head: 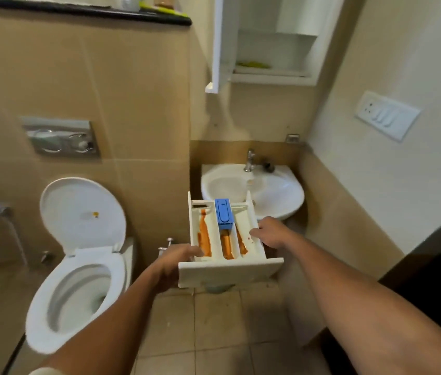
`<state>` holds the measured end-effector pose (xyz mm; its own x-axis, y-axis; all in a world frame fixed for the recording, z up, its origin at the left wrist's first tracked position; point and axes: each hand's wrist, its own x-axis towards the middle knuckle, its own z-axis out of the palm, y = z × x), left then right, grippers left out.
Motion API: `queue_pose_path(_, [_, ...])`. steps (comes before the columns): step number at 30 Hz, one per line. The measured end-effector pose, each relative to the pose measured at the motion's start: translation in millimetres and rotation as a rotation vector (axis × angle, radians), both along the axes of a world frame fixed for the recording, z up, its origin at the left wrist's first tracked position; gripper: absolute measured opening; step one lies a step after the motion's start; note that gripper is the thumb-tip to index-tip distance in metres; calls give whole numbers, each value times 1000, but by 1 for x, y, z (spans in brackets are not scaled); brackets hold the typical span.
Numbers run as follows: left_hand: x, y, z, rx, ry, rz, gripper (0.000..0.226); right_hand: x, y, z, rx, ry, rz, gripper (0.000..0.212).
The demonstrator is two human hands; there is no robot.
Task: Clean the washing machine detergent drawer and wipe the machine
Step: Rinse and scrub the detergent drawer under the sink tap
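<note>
Hands gripped a white detergent drawer (227, 239) at both sides and held it in the air, in front of a small white sink (276, 196) in a tiled bathroom. The left hand (176, 263) was closed on the drawer's left front corner, its thumb over the rim and the other fingers hidden behind the front panel. The right hand (270, 234) clasped the right wall, fingers curled over the edge into the compartment. The drawer sat roughly level, front panel toward the camera and far end overlapping the sink's near rim. Orange residue (204, 236) streaked all three compartments, and a blue insert (224, 213) stood in the middle one toward the back. A tap (249, 161) rose at the sink's rear; whether water ran from it was hard to judge in the blur. A toilet (78, 266) with its lid raised stood to the left.
</note>
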<state>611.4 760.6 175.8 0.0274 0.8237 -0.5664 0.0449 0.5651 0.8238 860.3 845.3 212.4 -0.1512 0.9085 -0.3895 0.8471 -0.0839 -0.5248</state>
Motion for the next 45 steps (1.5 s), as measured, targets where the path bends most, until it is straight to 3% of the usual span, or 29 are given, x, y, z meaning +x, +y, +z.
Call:
queue_pose_path(6, [40, 108, -11, 42, -87, -50, 21, 38, 87, 10, 75, -13, -171, 30])
queue_pose_path(9, [60, 162, -20, 40, -129, -23, 26, 51, 129, 8, 102, 1, -270, 23])
queue_pose_path(13, [87, 221, -29, 21, -133, 40, 23, 63, 172, 0, 46, -50, -399, 38])
queue_pose_path(15, [99, 247, -36, -8, -118, 49, 24, 67, 191, -10, -21, 56, -514, 50])
queue_pose_path(18, [119, 273, -46, -57, -158, 87, 28, 66, 214, -26, -180, 315, -744, 96])
queue_pose_path(20, [136, 288, -54, -83, -194, 152, 28, 61, 231, -35, -301, 400, -787, 95])
queue_pose_path(23, [164, 308, -71, -112, -231, 230, 26, 56, 260, -50, -405, 385, -729, 79])
queue_pose_path(26, [186, 323, -83, -126, -279, 284, 40, 60, 295, -60, -387, 344, -655, 48])
queue_pose_path(28, [194, 337, -92, -139, -327, 317, 48, 69, 325, -65, -392, 316, -581, 39])
queue_pose_path(32, [194, 360, -86, -122, -444, 342, 55, 98, 377, -84, -433, 289, -447, 32])
queue_pose_path(35, [175, 371, -85, -111, -543, 519, 42, 119, 404, -105, -463, 304, -376, 38])
queue_pose_path(39, [149, 384, -86, -162, -515, 599, 60, 126, 423, -121, -451, 369, -293, 38])
queue_pose_path(45, [144, 404, -94, -324, -414, 582, 30, 127, 440, -132, -301, 298, -170, 50])
